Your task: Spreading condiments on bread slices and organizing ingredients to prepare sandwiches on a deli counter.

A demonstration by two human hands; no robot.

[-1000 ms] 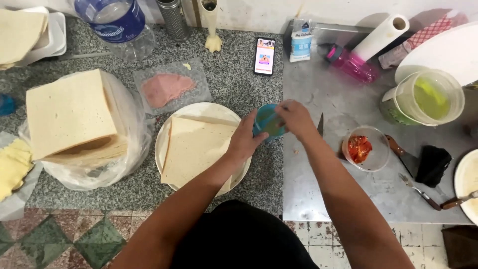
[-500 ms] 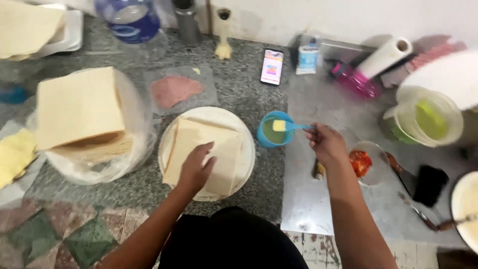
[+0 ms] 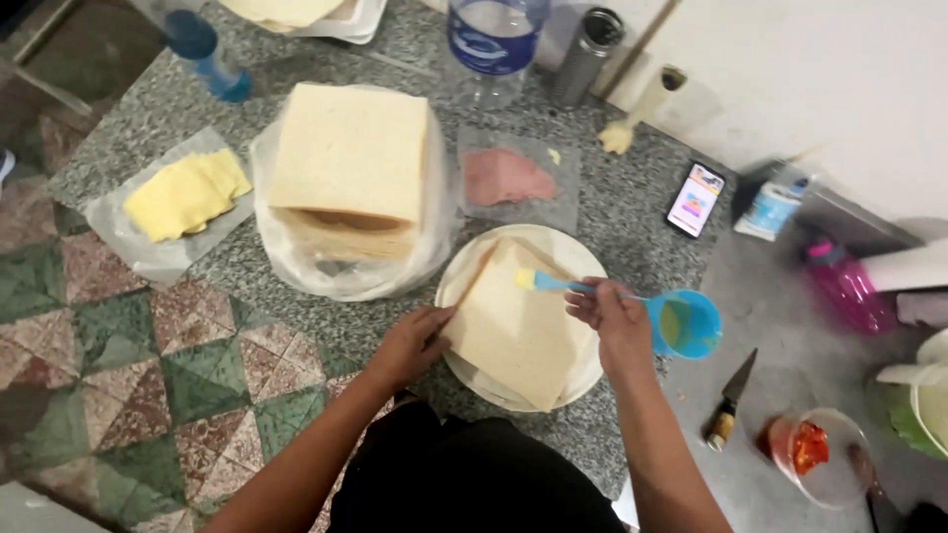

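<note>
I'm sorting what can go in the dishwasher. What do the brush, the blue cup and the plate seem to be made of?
Brush: probably silicone or plastic, matte blue handle, pale yellowish head. Blue cup: likely plastic, evenly coloured with a thin rim. Plate: white and smooth; ceramic or melamine, can't tell.

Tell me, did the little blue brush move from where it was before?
Yes. The blue brush in the right hand was at the blue cup before. Now its tip lies left of the cup, over the bread slice on the white plate.
</note>
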